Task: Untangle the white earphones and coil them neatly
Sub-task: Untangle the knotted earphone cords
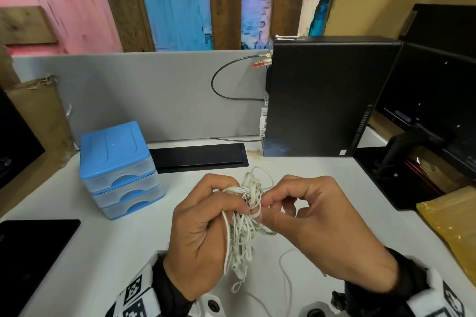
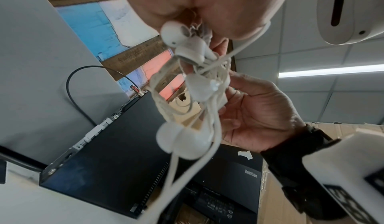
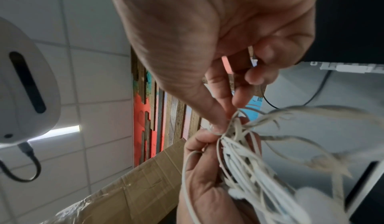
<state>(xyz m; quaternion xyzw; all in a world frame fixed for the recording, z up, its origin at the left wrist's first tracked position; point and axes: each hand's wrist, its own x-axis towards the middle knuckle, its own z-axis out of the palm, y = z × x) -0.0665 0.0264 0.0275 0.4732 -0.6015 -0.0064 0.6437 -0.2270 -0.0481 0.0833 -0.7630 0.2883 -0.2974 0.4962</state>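
Note:
A tangled bundle of white earphones (image 1: 244,219) hangs between both hands above the white desk (image 1: 108,252). My left hand (image 1: 203,224) grips the bundle, fingers curled round the cords. My right hand (image 1: 304,216) pinches strands at the top of the tangle with thumb and forefinger. The left wrist view shows earbuds (image 2: 180,138) and cords dangling from my left hand (image 2: 197,10), with my right hand (image 2: 259,115) behind. In the right wrist view, my right hand (image 3: 218,122) pinches the earphones (image 3: 249,158) where the cords gather; my left hand (image 3: 199,175) holds them below. A loose cord trails toward the desk's near edge.
A blue three-drawer organiser (image 1: 118,170) stands left of the hands. Behind are a black flat panel (image 1: 198,158), a black computer tower (image 1: 327,98) and a monitor (image 1: 432,100) at right. A yellow padded envelope (image 1: 450,224) lies at right, a dark tablet (image 1: 33,252) at left.

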